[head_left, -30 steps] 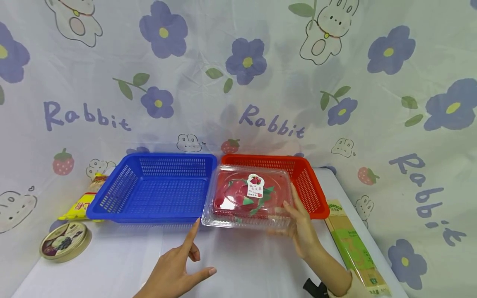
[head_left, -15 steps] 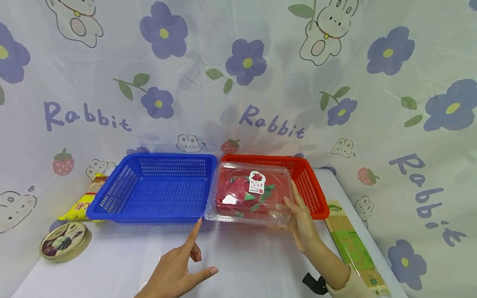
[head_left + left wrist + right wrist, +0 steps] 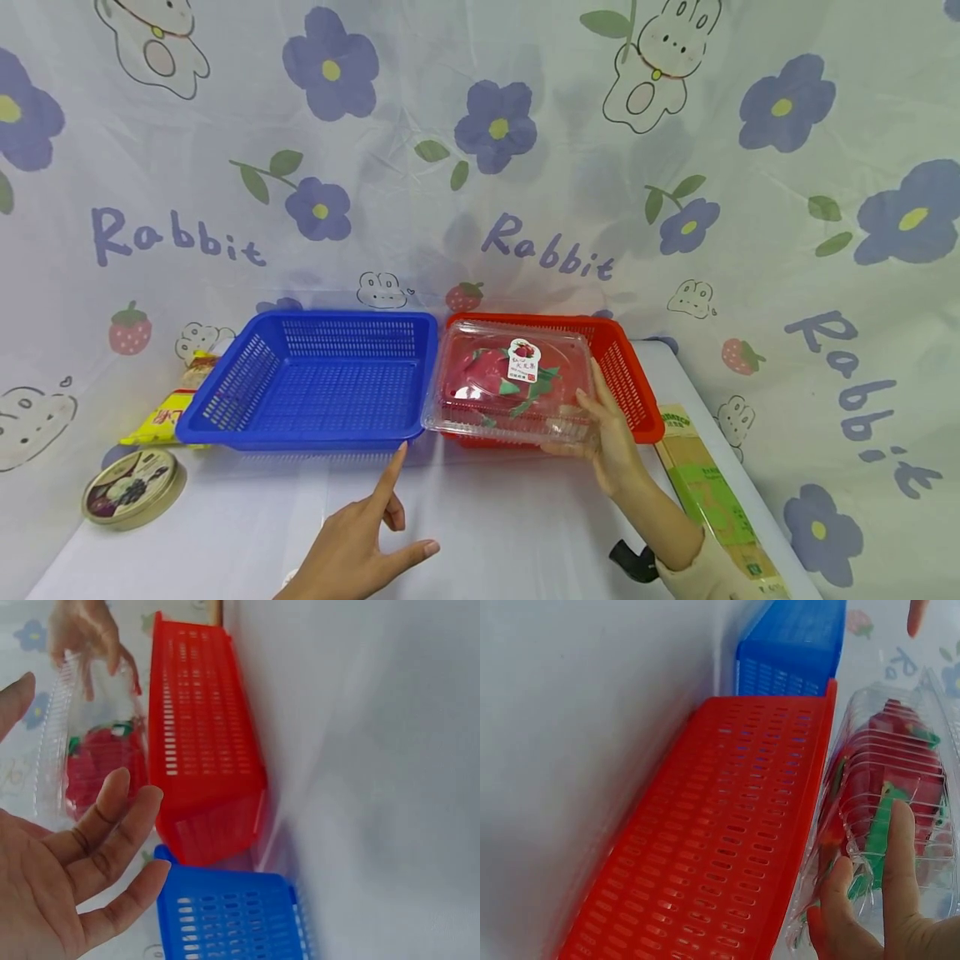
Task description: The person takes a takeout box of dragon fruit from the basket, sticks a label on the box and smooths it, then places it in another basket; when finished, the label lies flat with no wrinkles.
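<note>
A clear plastic clamshell box (image 3: pixel 487 408) holds red dragon fruit with green tips and has a white label on its lid. My right hand (image 3: pixel 613 450) grips its right end, thumb on the near side; in the right wrist view fingers (image 3: pixel 901 862) lie along the ribbed wall. The box is tilted and overlaps the red basket (image 3: pixel 637 392) in the head view. My left hand (image 3: pixel 356 537) hovers in front of the blue basket (image 3: pixel 300 437), index finger extended and thumb apart, holding nothing. Its relaxed fingers (image 3: pixel 124 855) show in the left wrist view.
Left of the blue basket lie a yellow snack bag (image 3: pixel 161 419) and a round gold tin (image 3: pixel 133 490). A long green-and-tan packet (image 3: pixel 712 496) lies along the right table edge, near a black curved object (image 3: pixel 633 562). A patterned cloth (image 3: pixel 420 208) hangs behind the baskets.
My right hand has carried the fruit box away from me and slightly right, further over the red basket. The left hand has stayed almost still.
</note>
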The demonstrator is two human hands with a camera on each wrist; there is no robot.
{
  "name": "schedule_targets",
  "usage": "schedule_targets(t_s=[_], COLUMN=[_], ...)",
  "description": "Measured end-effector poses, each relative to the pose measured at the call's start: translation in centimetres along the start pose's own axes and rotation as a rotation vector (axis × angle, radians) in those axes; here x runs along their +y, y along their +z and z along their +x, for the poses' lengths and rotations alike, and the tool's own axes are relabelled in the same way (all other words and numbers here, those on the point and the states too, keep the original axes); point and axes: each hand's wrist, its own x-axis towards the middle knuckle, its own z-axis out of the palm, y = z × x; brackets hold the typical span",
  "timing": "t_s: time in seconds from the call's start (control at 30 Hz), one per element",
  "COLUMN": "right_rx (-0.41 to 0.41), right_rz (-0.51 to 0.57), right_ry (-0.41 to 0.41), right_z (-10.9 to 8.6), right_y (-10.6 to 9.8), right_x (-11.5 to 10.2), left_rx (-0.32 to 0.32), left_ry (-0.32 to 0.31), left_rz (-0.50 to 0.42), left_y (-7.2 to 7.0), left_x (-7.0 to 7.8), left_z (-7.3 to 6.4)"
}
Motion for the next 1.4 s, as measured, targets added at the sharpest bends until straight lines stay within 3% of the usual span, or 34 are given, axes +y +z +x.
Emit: schedule_targets(t_s=[0.37, 0.63, 1.4], right_rx=[-0.003, -0.002, 0.010], right_rz=[0.004, -0.006, 0.013], right_ry=[-0.008, 0.003, 0.065], right_z=[1.1, 1.9, 3.9], right_y=[-0.5, -0.8, -1.7], right_x=[-0.1, 0.0, -0.4], left_rx=[0.005, -0.069, -0.111], left_ry=[0.008, -0.046, -0.066], left_rz=[0.007, -0.004, -0.029], left_y=[0.3, 0.0, 0.2], left_x=[-0.2, 0.1, 0.1], left_z=[0.1, 0.4, 0.3])
